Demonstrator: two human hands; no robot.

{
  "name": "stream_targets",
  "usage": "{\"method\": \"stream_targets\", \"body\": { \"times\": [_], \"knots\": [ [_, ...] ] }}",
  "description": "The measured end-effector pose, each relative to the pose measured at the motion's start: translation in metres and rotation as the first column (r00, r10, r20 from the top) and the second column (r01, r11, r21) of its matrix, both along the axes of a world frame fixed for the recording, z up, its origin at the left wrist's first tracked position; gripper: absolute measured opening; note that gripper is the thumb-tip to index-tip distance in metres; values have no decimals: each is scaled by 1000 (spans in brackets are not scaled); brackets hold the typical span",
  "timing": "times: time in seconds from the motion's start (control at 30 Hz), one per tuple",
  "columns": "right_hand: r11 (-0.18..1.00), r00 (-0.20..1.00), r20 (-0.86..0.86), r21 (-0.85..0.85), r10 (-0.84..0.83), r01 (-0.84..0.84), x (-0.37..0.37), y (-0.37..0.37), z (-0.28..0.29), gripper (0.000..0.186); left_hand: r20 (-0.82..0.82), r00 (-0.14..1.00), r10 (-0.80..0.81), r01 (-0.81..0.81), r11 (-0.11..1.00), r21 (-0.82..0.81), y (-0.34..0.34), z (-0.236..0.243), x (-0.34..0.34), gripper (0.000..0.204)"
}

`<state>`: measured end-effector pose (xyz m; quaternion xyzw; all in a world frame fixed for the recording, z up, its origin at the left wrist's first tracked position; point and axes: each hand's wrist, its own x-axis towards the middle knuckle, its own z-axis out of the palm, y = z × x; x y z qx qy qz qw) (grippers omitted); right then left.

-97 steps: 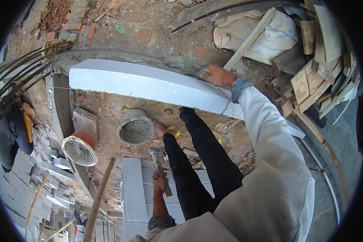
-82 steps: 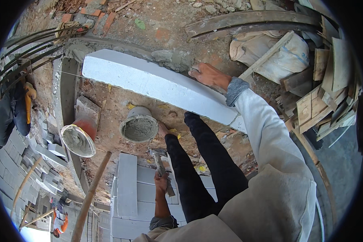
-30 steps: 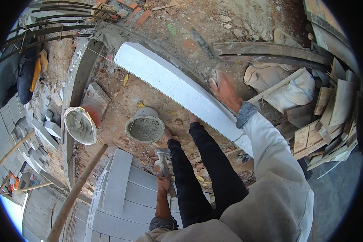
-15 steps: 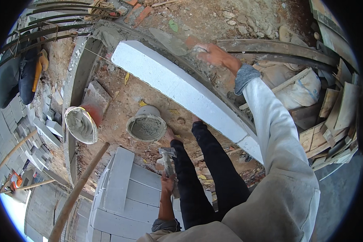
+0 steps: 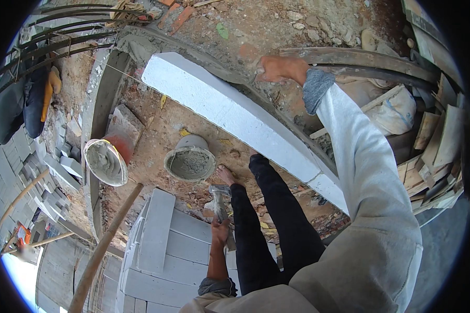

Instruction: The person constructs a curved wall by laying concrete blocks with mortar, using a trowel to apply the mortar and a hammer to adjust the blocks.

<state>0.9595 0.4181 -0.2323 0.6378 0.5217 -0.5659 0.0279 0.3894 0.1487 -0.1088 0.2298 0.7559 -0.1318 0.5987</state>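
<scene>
My right hand (image 5: 280, 70) is closed at the far side of a long row of white blocks (image 5: 230, 115), over the mortar-smeared concrete beam (image 5: 209, 67). It grips a trowel, whose blade is hard to make out at this angle. Lower down, my left hand (image 5: 220, 229) is wrapped round the handle of a hammer (image 5: 219, 201), its metal head pointing away from me beside my leg. Just beyond the hammer stands a round bucket of grey mortar (image 5: 191, 164). A second mortar bucket (image 5: 105, 161), tilted in view, is to its left.
Stacked white blocks (image 5: 164, 250) lie at my near left, with a wooden pole (image 5: 107, 245) slanting past them. Curved boards (image 5: 360, 56), a white sack (image 5: 391, 112) and scrap wood (image 5: 433, 156) fill the right. Another person's legs (image 5: 34, 101) show at far left.
The trowel blade, seen flat over the beam before, has turned and dropped toward the row's far edge. My right hand has turned slightly; the left still holds the hammer, shifted a little.
</scene>
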Motion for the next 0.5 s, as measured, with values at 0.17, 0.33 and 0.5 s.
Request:
{"method": "stream_targets", "body": {
  "times": [0.17,0.33,0.5],
  "knots": [
    [997,1000,16,-79,-3,5,7,-33,5,32,2,998,57,-57,998,13,19,8,27,30],
    [991,998,30,-128,52,-47,11,-58,18,31,18,1000,21,-21,999,24,21,7,22,29],
    [983,999,-32,-186,-16,9,20,-97,18,30,0,1000,-12,12,1000,5,23,4,21,29]
  ]
}}
